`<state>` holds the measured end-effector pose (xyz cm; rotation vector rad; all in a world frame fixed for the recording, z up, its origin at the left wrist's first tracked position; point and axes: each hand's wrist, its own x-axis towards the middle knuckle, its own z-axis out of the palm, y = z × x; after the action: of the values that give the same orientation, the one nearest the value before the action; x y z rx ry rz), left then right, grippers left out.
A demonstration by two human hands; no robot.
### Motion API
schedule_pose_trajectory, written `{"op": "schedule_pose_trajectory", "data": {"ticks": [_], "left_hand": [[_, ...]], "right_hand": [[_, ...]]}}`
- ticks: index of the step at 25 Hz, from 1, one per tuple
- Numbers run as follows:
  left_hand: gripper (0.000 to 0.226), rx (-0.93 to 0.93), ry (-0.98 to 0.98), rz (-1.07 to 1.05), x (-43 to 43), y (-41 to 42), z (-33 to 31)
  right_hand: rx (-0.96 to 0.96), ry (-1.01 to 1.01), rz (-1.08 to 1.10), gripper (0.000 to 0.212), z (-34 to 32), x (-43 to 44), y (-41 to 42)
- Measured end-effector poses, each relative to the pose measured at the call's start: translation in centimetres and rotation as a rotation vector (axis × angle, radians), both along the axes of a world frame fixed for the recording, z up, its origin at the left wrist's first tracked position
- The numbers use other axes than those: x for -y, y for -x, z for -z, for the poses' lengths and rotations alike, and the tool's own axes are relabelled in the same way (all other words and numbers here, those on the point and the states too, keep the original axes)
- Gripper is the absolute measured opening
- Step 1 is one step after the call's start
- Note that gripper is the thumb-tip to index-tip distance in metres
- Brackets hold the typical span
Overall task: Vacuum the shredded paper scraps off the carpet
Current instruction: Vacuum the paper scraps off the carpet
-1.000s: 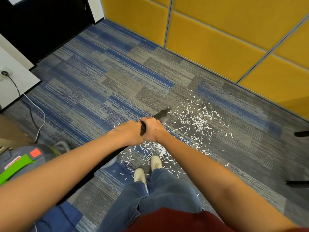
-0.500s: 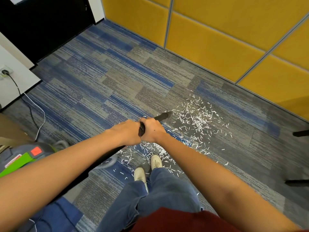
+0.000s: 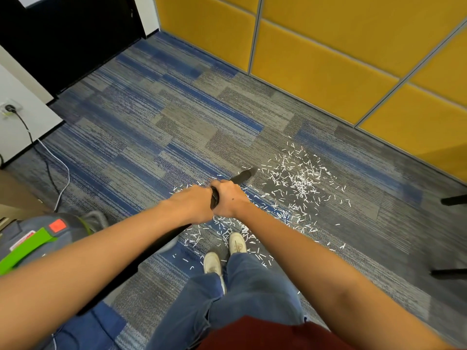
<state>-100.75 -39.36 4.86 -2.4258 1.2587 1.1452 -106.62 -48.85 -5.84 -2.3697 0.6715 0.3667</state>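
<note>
White shredded paper scraps (image 3: 300,183) lie scattered over the blue and grey carpet (image 3: 156,132), from beside my shoes out toward the yellow wall. A black vacuum wand (image 3: 243,176) points forward, its nozzle tip at the left edge of the thickest patch. My left hand (image 3: 193,204) and my right hand (image 3: 230,198) both grip the wand side by side, left behind right. The wand's lower length runs back under my left forearm, mostly hidden.
The grey vacuum body (image 3: 38,238) with green trim sits at the left, its cord (image 3: 54,173) running to a wall socket (image 3: 8,108). Yellow wall panels (image 3: 328,64) close off the far right. Black furniture legs (image 3: 452,199) jut in at the right edge. My white shoes (image 3: 225,253) stand among scraps.
The nozzle tip has crept a little along the left edge of the scrap patch; both hands keep the same grip on the wand.
</note>
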Motion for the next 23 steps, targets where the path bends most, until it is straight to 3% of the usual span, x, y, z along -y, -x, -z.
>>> {"op": "schedule_pose_trajectory", "data": {"ticks": [23], "left_hand": [[0.033,0.036,0.0,-0.037,-2.2,-2.7,-0.2]], "right_hand": [[0.032,-0.011,-0.041,0.023,-0.2,-2.1,-3.4]]}}
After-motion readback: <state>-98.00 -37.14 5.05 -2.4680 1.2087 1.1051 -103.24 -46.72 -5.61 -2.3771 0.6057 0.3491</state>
